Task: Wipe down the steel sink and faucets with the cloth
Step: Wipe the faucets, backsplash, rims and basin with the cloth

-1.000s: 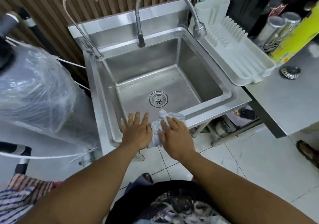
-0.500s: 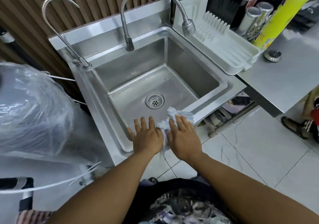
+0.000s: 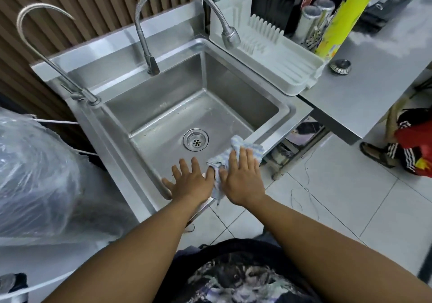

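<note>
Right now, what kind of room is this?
Probably a kitchen or a shop's wash-up corner. There is a steel sink with a bendy faucet, a white dish rack beside it, and a steel counter.

Left hand (image 3: 190, 183) flat, right hand (image 3: 242, 181) flat

Steel sink (image 3: 163, 106): right hand (image 3: 242, 179) is pressing a pale blue cloth (image 3: 243, 149) on the front rim, left hand (image 3: 192, 181) is lying flat just beside it, fingers spread, flexible faucet (image 3: 143, 38) and thin gooseneck faucet (image 3: 93, 100) are rising behind the basin.
</note>
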`<state>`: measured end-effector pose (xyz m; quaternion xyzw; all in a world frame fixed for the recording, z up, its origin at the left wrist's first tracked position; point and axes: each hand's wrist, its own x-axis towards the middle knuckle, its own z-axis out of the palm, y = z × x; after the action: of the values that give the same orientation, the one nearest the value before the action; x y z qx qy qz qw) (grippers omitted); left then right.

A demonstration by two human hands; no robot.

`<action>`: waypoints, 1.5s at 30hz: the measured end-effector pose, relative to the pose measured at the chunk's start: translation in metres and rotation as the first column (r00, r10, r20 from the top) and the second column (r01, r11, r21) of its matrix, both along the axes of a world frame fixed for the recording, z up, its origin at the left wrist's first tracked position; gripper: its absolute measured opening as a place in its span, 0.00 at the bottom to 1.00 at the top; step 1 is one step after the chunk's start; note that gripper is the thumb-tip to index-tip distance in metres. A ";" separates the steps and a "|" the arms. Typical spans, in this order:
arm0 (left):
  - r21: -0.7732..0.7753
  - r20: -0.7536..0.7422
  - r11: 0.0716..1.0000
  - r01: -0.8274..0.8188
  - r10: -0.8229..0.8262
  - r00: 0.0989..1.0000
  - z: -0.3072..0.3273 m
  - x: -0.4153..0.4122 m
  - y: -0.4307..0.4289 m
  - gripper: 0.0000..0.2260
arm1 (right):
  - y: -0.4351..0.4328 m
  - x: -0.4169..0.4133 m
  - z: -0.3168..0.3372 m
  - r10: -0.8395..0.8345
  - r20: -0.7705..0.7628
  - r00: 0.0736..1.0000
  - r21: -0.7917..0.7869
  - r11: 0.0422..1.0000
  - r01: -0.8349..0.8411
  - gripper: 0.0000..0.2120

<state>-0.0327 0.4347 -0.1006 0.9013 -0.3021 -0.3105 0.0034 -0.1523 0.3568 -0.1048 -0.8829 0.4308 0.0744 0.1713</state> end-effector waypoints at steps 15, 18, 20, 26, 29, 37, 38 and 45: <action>-0.076 0.001 0.995 0.062 -0.062 0.998 -0.001 -0.010 -0.095 0.34 | -0.099 -0.003 0.004 -0.258 0.061 0.964 0.125 0.960 0.249 0.35; -0.067 0.005 0.996 0.065 -0.065 0.998 0.002 -0.014 -0.125 0.33 | -0.169 -0.017 0.004 -0.328 -0.005 0.945 0.094 0.941 0.327 0.33; -0.064 0.000 0.996 0.065 -0.066 0.998 0.002 -0.018 -0.143 0.32 | -0.197 -0.022 0.005 -0.353 -0.037 0.935 0.098 0.930 0.355 0.34; -0.094 -0.057 0.995 -0.023 0.017 0.998 -0.008 -0.034 -0.190 0.30 | -0.171 -0.015 0.011 -0.260 0.026 0.965 0.222 0.943 0.248 0.36; -0.117 -0.048 0.990 -0.082 0.077 0.996 -0.014 -0.041 -0.196 0.32 | -0.202 -0.029 0.007 -0.239 0.020 0.971 0.177 0.956 0.232 0.35; -0.142 -0.004 0.986 -0.085 0.085 0.996 -0.016 -0.041 -0.194 0.33 | -0.205 -0.024 0.003 -0.298 0.024 0.954 0.114 0.949 0.293 0.37; -0.153 0.005 0.985 -0.081 0.082 0.997 -0.017 -0.040 -0.193 0.32 | -0.188 -0.022 0.005 -0.282 0.041 0.959 0.151 0.950 0.273 0.37; -0.211 0.011 0.976 -0.061 0.065 0.998 -0.023 -0.039 -0.191 0.30 | -0.209 -0.027 0.008 -0.343 0.034 0.939 0.182 0.926 0.332 0.36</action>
<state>-0.0715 0.2436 -0.1239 0.9077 -0.3046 -0.2685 0.1058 -0.1796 0.1475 -0.0970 -0.7792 0.5623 0.0524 0.2717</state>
